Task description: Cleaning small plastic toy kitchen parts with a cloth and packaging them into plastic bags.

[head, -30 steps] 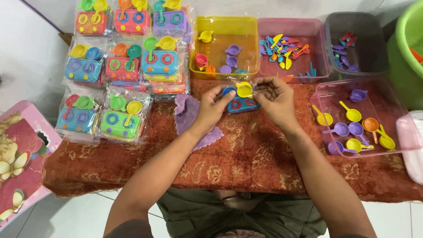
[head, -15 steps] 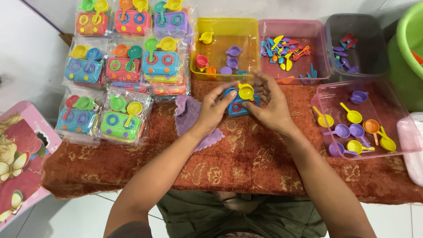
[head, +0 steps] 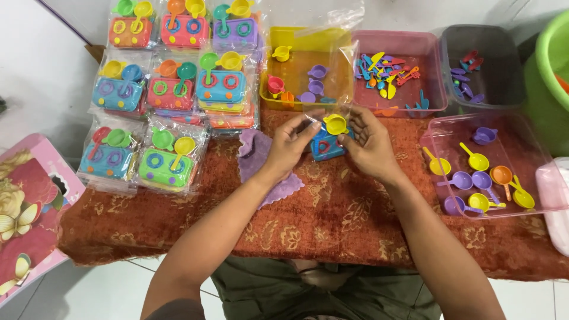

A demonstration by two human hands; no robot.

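Both of my hands meet over the middle of the patterned red cloth (head: 332,213). Between them is a blue toy stove (head: 327,145) with a small yellow pot (head: 336,123) on top, inside a clear plastic bag. My left hand (head: 291,142) grips the bag's left side. My right hand (head: 368,142) holds its right side, fingers by the yellow pot. The bag's open upper part reaches up over the yellow bin (head: 308,44).
Bagged toy stove sets (head: 172,89) lie in rows at the left. A purple cloth (head: 255,155) lies under my left wrist. Bins of small pots, toy utensils (head: 388,68) and toy pans (head: 480,178) stand at the back and right. A green basin (head: 551,77) stands far right.
The clear bag now stands stretched taller over the stove, up across the yellow bin. My hands stay at the same place on the stove.
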